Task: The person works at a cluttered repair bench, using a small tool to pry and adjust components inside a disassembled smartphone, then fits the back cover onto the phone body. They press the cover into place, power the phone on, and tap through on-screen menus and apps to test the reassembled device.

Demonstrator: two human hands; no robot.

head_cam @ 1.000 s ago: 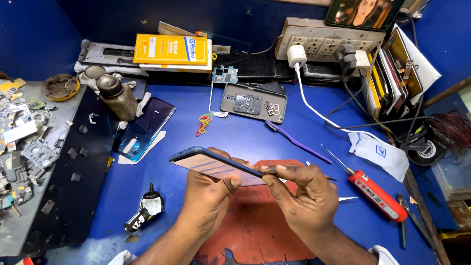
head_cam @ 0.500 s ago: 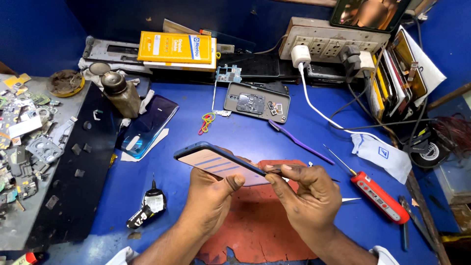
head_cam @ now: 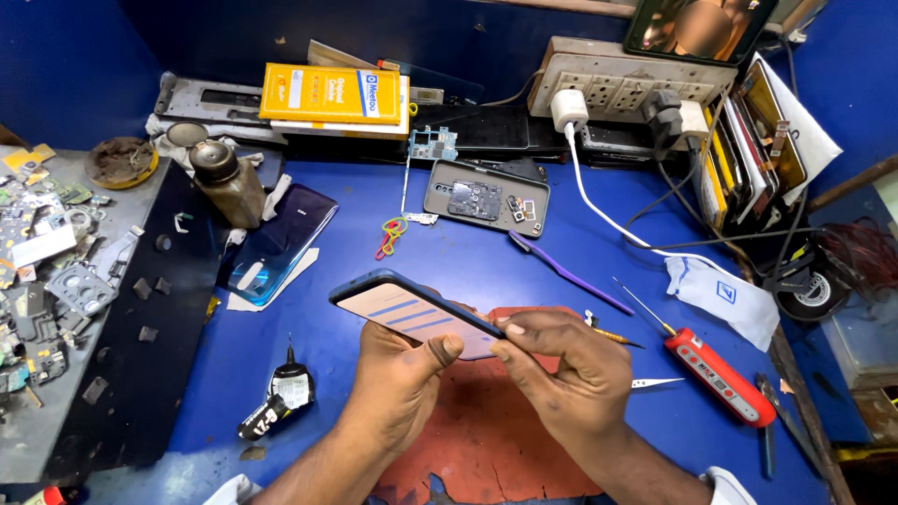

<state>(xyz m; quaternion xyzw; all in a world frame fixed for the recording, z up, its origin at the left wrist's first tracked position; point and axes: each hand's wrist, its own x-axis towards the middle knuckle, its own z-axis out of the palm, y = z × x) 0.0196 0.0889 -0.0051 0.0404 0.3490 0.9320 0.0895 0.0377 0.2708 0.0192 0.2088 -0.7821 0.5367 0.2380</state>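
Blue-edged phone (head_cam: 412,313) — clamped between left hand (head_cam: 398,379) thumb and right hand (head_cam: 561,374) fingertips.

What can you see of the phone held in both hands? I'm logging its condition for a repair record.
The phone is a slim slab with a dark blue frame and rounded corners. Its upturned face looks pale pinkish with blue diagonal stripes, perhaps a protective film. It is tilted, far end raised to the left, above a red mat. The left hand cradles it from below, thumb on the face; the right hand pinches its near right edge. No cracks are visible.
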